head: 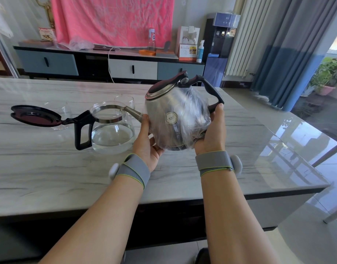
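Observation:
A steel kettle wrapped in clear plastic film is tilted to the left above the marble table. Its spout reaches into the mouth of a glass carafe that holds some water. The carafe's black lid is flipped open to the left. My left hand cups the kettle's left underside, fingers curled round it. My right hand grips the kettle's right side just below its black handle.
Two clear glass cups stand behind the carafe. A sideboard with boxes, a bottle and a calendar runs along the back wall. A water dispenser and curtains are at the right. The table's right edge drops to a glossy floor.

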The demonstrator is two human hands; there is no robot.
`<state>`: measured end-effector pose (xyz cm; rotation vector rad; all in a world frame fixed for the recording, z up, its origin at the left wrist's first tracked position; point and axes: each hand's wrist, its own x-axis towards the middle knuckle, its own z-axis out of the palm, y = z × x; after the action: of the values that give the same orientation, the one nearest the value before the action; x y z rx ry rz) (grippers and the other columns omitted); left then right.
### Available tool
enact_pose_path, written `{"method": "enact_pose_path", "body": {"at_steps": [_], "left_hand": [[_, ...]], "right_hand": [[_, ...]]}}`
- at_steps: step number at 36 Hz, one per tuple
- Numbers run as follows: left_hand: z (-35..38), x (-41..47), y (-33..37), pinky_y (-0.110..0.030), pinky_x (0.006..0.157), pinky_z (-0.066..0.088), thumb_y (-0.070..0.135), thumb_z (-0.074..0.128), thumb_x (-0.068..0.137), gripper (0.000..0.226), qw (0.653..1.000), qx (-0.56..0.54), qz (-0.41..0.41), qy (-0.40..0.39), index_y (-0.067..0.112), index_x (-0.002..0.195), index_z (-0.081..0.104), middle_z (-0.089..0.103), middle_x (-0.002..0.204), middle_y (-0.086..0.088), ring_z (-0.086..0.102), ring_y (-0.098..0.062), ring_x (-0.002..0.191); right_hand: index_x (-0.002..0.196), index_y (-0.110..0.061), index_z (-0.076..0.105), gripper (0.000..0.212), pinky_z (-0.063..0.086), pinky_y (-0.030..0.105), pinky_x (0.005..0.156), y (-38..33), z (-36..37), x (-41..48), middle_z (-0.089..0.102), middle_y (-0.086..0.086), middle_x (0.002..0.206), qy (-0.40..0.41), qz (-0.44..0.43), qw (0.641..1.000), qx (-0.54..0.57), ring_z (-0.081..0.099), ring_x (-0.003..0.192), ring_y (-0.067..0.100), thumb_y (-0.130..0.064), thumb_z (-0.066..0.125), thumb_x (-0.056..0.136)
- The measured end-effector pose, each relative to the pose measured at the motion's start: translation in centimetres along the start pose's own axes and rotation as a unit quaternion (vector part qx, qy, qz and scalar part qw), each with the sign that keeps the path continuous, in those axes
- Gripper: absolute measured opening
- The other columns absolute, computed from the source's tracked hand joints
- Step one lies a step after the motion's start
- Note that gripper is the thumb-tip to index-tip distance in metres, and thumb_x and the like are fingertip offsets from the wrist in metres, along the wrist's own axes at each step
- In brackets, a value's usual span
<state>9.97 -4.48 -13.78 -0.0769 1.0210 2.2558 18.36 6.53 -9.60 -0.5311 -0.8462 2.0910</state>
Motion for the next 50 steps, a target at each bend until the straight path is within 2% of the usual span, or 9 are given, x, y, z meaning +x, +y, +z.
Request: {"method": "enact_pose_path", "body": {"at_steps": [12,18,22,26,33,39,50], "left_hand": [[-0.1,0.11,0.03,-0.036,0.072,0.062,0.063,0.07,0.081,0.056,1.0,-0.001,0.002,0.0,0.016,0.111,0.068,0.074,0.1,-0.013,0.074,-0.023,0.086],[-0.08,0.04,0.0,-0.035,0.07,0.062,0.062,0.07,0.081,0.059,1.0,-0.002,0.001,0.003,0.015,0.116,0.067,0.073,0.101,-0.013,0.073,-0.023,0.086],[-0.05,0.06,0.06,-0.036,0.072,0.063,0.063,0.069,0.082,0.057,1.0,-0.001,0.0,0.003,0.015,0.113,0.067,0.074,0.102,-0.013,0.073,-0.024,0.088],[0.01,0.07,0.05,-0.036,0.072,0.063,0.062,0.07,0.082,0.055,1.0,-0.002,0.002,0.003,0.015,0.111,0.068,0.074,0.097,-0.011,0.074,-0.023,0.085],[-0.06,0.03,0.07,-0.035,0.07,0.063,0.062,0.069,0.082,0.053,1.0,0.002,0.003,0.001,0.016,0.109,0.068,0.075,0.096,-0.011,0.074,-0.022,0.081],[-0.01,0.03,0.07,-0.037,0.075,0.063,0.063,0.07,0.081,0.054,1.0,0.003,0.003,0.002,0.016,0.107,0.069,0.075,0.097,-0.012,0.074,-0.023,0.084],[0.11,-0.03,0.07,-0.038,0.08,0.063,0.063,0.069,0.08,0.055,1.0,0.002,0.005,0.003,0.016,0.109,0.068,0.074,0.102,-0.013,0.073,-0.024,0.09]], "right_hand": [[0.106,-0.02,0.076,0.04,0.06,0.045,0.099,-0.07,0.04,-0.11,0.079,0.006,0.119,0.007,0.002,1.0,-0.006,0.075,0.112,0.026,-0.055,0.055,0.105],[0.093,-0.022,0.074,0.039,0.061,0.042,0.092,-0.22,0.05,-0.16,0.08,0.003,0.109,0.011,0.005,1.0,-0.007,0.075,0.106,0.025,-0.054,0.055,0.105],[0.095,-0.022,0.074,0.039,0.061,0.041,0.092,-0.25,0.06,-0.21,0.08,0.003,0.109,0.01,0.005,1.0,-0.01,0.076,0.104,0.024,-0.054,0.055,0.105],[0.112,-0.019,0.075,0.044,0.06,0.045,0.099,-0.08,0.11,-0.16,0.079,0.007,0.121,0.004,0.004,1.0,-0.013,0.075,0.114,0.027,-0.057,0.053,0.105],[0.112,-0.019,0.074,0.042,0.058,0.048,0.103,-0.16,0.14,-0.18,0.078,0.008,0.122,0.004,0.006,1.0,-0.01,0.075,0.115,0.029,-0.056,0.055,0.104],[0.112,-0.019,0.074,0.043,0.059,0.048,0.102,-0.23,0.19,-0.24,0.078,0.008,0.122,0.006,0.009,1.0,-0.012,0.074,0.115,0.029,-0.056,0.054,0.105],[0.104,-0.021,0.075,0.041,0.059,0.048,0.103,-0.24,0.13,-0.19,0.081,0.004,0.111,0.014,0.007,1.0,-0.018,0.076,0.11,0.026,-0.056,0.055,0.105]]}}
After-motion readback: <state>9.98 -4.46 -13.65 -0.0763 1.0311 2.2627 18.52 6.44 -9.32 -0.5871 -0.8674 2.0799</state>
